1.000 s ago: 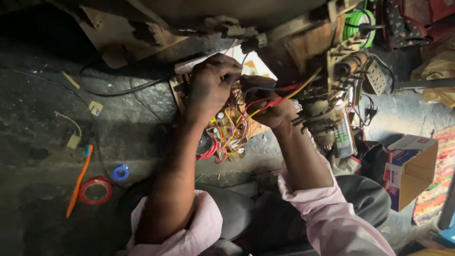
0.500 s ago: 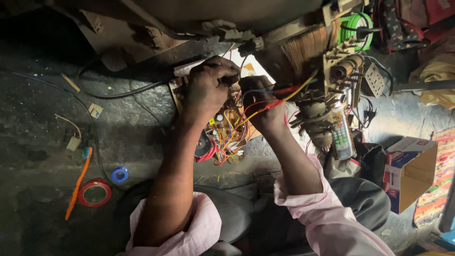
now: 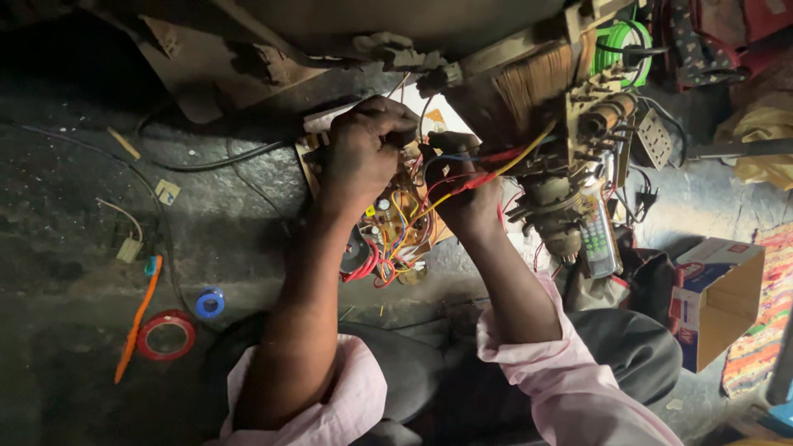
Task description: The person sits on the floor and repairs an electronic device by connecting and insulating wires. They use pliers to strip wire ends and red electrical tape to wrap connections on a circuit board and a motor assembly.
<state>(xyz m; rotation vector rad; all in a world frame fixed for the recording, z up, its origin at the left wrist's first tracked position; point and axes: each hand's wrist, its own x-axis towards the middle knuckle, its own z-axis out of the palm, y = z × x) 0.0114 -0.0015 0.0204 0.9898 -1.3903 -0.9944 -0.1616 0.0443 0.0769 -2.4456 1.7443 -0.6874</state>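
A brown circuit board (image 3: 395, 221) with red, yellow and blue wires lies on the dark floor in front of me. My left hand (image 3: 363, 153) rests over the board's upper part, fingers curled around a thin dark tool or lead that I cannot make out clearly. My right hand (image 3: 464, 190) is at the board's right edge, closed on a bundle of red and yellow wires (image 3: 496, 173) that runs up to a copper-wound transformer assembly (image 3: 553, 99). Both pink sleeves are pushed up.
A red tape roll (image 3: 166, 334), a blue tape roll (image 3: 210, 303) and an orange stick-like tool (image 3: 138, 318) lie at the left. A remote control (image 3: 596, 235) and a cardboard box (image 3: 717, 297) are at the right. A green wire coil (image 3: 621, 41) sits top right.
Both hands stayed on the board; my right hand has shifted slightly down along the wires, and the view moved a little.
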